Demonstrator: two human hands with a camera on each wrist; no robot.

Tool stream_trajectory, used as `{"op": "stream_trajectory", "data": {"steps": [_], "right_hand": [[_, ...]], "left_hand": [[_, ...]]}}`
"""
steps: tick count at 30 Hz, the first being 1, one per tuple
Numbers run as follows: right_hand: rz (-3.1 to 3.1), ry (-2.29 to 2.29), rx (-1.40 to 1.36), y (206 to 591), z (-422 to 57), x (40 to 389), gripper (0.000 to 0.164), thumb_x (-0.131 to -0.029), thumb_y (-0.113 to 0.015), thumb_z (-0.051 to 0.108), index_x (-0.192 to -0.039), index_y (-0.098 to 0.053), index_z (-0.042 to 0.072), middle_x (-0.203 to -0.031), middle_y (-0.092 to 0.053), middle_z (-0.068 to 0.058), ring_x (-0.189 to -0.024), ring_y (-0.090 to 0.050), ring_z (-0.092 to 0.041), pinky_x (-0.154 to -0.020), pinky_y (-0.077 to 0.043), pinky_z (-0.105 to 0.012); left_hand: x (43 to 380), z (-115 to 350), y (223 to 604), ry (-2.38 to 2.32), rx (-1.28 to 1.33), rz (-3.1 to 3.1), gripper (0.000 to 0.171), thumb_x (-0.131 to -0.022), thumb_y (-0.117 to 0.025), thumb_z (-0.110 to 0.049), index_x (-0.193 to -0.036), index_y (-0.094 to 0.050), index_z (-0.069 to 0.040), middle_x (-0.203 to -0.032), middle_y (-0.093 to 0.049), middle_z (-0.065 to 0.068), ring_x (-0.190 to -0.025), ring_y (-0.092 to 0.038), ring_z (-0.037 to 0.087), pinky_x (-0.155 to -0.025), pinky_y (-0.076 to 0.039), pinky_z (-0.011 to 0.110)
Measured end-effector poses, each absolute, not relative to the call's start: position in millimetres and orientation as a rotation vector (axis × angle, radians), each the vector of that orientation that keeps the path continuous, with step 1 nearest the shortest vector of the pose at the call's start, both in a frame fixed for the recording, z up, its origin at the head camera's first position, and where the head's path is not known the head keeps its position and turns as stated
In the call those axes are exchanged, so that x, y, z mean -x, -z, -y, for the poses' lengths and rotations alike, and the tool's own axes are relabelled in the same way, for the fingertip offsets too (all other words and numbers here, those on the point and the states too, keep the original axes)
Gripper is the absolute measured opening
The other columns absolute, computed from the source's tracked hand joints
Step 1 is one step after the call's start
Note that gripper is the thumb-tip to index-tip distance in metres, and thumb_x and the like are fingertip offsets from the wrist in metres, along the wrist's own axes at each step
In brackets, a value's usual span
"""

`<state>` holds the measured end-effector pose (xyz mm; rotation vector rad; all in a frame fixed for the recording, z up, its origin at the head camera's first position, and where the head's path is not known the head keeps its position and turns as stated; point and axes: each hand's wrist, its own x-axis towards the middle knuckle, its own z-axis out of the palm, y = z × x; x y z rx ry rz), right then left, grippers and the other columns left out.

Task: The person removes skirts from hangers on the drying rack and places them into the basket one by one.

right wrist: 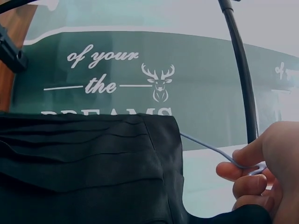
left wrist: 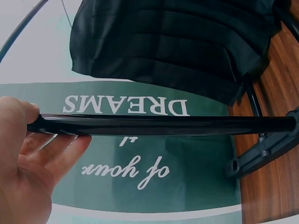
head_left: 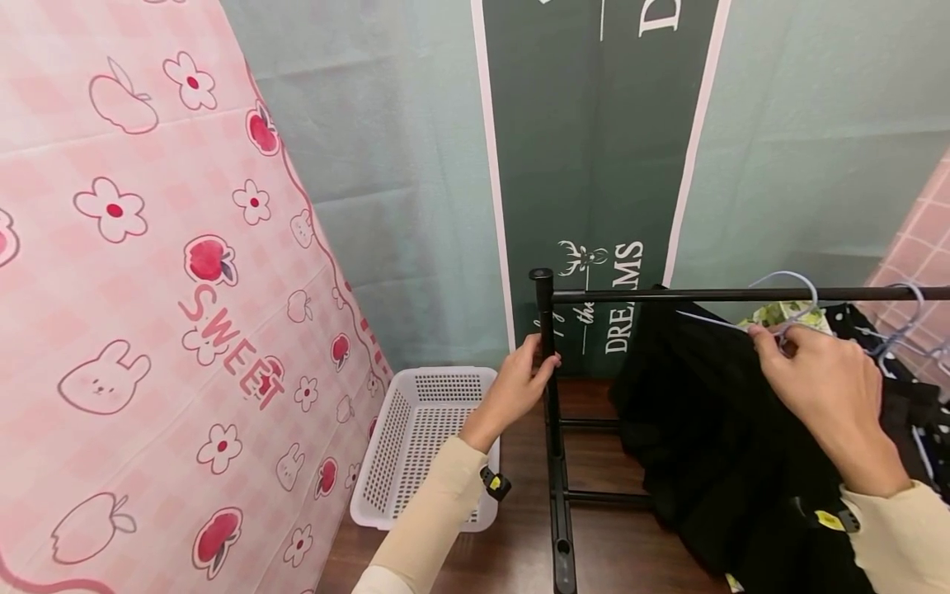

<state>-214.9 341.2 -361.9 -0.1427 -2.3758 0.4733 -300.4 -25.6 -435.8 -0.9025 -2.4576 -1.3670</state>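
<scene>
My left hand [head_left: 512, 392] grips the upright post [head_left: 550, 400] of a black clothes rack near its top, thumb on one side and fingers on the other. In the left wrist view, that post runs from the hand down toward the floor. My right hand [head_left: 827, 392] pinches a light blue hanger [right wrist: 205, 143] just below its hook, which curves up at the black rail [head_left: 690, 294]. From this hanger hangs a black garment [head_left: 705, 429], pleated in the right wrist view [right wrist: 93, 163]. The palm side of the right hand is hidden in the head view.
Farther right on the rail is another blue hanger [head_left: 911, 318], with dotted and green-patterned clothes close by. A white perforated basket [head_left: 445, 371] stands on the brown floor [head_left: 519, 553], left of the rack. A pink printed curtain [head_left: 163, 330] borders the left side; a green printed cloth [head_left: 586, 165] hangs behind.
</scene>
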Motion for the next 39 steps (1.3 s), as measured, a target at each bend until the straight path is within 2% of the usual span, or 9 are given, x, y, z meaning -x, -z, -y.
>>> {"op": "stream_trajectory", "data": {"steps": [3,9,17,25,29,35,39], "right_hand": [[2.361,-0.466,0.123,361.3,-338.5,213.3,0.053,-0.099,-0.068,0.037,-0.056,-0.048,0.012,-0.048,-0.048,-0.014,-0.049,-0.050,-0.048,-0.043,-0.025,-0.047],[2.342,-0.442,0.099,360.0,-333.7,210.3,0.056,-0.098,-0.068,0.039,-0.054,-0.046,0.014,-0.045,-0.041,-0.006,-0.045,-0.046,-0.037,-0.044,-0.024,-0.041],[2.312,-0.429,0.082,360.3,-330.7,208.4,0.056,-0.098,-0.069,0.041,-0.053,-0.047,0.014,-0.044,-0.041,-0.006,-0.044,-0.044,-0.038,-0.043,-0.024,-0.044],[2.258,-0.428,0.056,360.3,-328.2,207.5,0.057,-0.097,-0.071,0.039,-0.051,-0.048,0.015,-0.044,-0.041,-0.008,-0.044,-0.044,-0.041,-0.041,-0.021,-0.045],[2.237,-0.431,0.052,360.1,-326.6,206.8,0.055,-0.095,-0.071,0.039,-0.051,-0.050,0.014,-0.045,-0.043,-0.010,-0.045,-0.046,-0.045,-0.041,-0.021,-0.046],[2.196,-0.411,0.014,358.7,-325.7,205.2,0.056,-0.094,-0.070,0.038,-0.049,-0.047,0.015,-0.043,-0.041,-0.009,-0.043,-0.043,-0.044,-0.040,-0.019,-0.045],[2.177,-0.400,-0.006,356.9,-324.4,204.1,0.057,-0.094,-0.069,0.038,-0.048,-0.045,0.015,-0.042,-0.040,-0.009,-0.041,-0.042,-0.043,-0.040,-0.018,-0.043]], "left_hand": [[300.1,26.0,435.7,1.368,0.898,2.460,0.036,-0.113,-0.054,-0.014,-0.143,-0.050,0.005,-0.123,-0.074,0.015,-0.114,-0.075,0.022,-0.090,-0.061,0.021],[299.0,26.5,435.4,1.355,0.889,2.467,0.034,-0.113,-0.054,-0.013,-0.143,-0.051,0.002,-0.123,-0.074,0.014,-0.114,-0.075,0.022,-0.091,-0.060,0.021],[297.5,28.6,436.2,1.333,0.876,2.501,0.043,-0.112,-0.057,-0.014,-0.150,-0.047,0.001,-0.128,-0.072,0.013,-0.118,-0.073,0.021,-0.093,-0.060,0.023],[296.3,32.2,440.1,1.300,0.866,2.481,0.046,-0.106,-0.063,-0.006,-0.150,-0.048,0.000,-0.132,-0.063,0.017,-0.119,-0.069,0.026,-0.094,-0.060,0.023],[295.4,34.7,441.7,1.284,0.847,2.446,0.037,-0.105,-0.064,-0.004,-0.141,-0.054,0.000,-0.124,-0.062,0.015,-0.114,-0.067,0.026,-0.091,-0.061,0.025],[294.4,37.8,443.7,1.237,0.812,2.381,0.013,-0.104,-0.064,-0.003,-0.116,-0.059,-0.003,-0.107,-0.062,0.011,-0.096,-0.066,0.021,-0.079,-0.059,0.022],[293.6,38.7,444.4,1.222,0.814,2.360,0.006,-0.105,-0.063,-0.004,-0.110,-0.061,-0.004,-0.103,-0.065,0.010,-0.090,-0.066,0.018,-0.076,-0.058,0.020]]}}
